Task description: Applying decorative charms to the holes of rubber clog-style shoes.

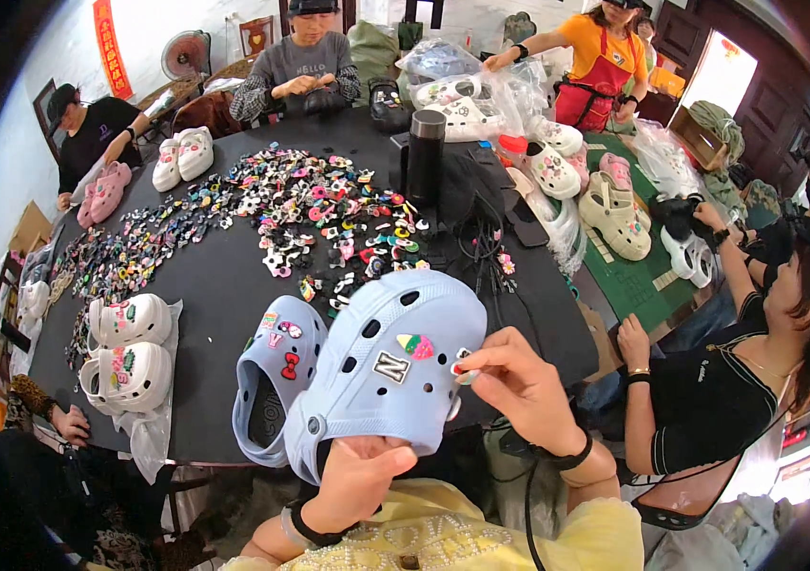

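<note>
Black table [205, 285]: one, directly before me. White clogs [143, 378]: one pair, decorated, which stood to my left on clear plastic [150, 452]. Pink clogs [106, 193]: farther off, by the table's left edge. Black flask [426, 157]: one, upright; black cables [486, 252] lay nearer me. Green mat [628, 295]: one, to my right, beneath beige clogs [619, 228]. Background: round fan [186, 54]; red banner [112, 48], which hung on the wall; dark door [785, 109]. Co-worker in an orange top [605, 48]: stood beyond the table.
</note>
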{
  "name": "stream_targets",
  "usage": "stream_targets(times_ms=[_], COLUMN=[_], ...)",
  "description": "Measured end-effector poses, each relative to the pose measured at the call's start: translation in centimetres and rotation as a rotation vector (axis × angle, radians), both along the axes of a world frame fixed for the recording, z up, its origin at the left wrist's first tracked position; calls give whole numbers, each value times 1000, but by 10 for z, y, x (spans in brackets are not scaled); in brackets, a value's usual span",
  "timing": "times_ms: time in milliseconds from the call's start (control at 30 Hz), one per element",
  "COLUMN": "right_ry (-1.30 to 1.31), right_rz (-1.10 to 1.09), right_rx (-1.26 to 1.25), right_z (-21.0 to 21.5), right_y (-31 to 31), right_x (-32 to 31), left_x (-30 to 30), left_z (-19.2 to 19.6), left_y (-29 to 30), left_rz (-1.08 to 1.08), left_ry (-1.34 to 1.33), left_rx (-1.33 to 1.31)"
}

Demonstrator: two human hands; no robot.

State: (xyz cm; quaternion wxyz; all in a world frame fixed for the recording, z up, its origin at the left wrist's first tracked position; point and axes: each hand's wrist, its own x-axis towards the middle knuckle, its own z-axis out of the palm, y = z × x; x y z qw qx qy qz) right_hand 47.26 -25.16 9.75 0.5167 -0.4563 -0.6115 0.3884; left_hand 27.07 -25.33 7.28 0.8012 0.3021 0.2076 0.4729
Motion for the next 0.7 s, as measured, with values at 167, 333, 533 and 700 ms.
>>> stream_targets(times_ms=[167,333,533,700], right_ry=[-57,-204,-296,-544], right_rz=[77,-10,-14,5], right_rx=[-7,41,6,309], right_z=[-11,5,8,11], right_y=[4,10,16,22], right_x=[-1,-12,-12,-12], left_x=[4,-4,-3,-7], left_z=[-4,-23,-5,6], left_y=[10,19,20,16], left_rz=[186,240,105,46], left_ry=[183,381,283,250], left_rx=[46,169,15,-11])
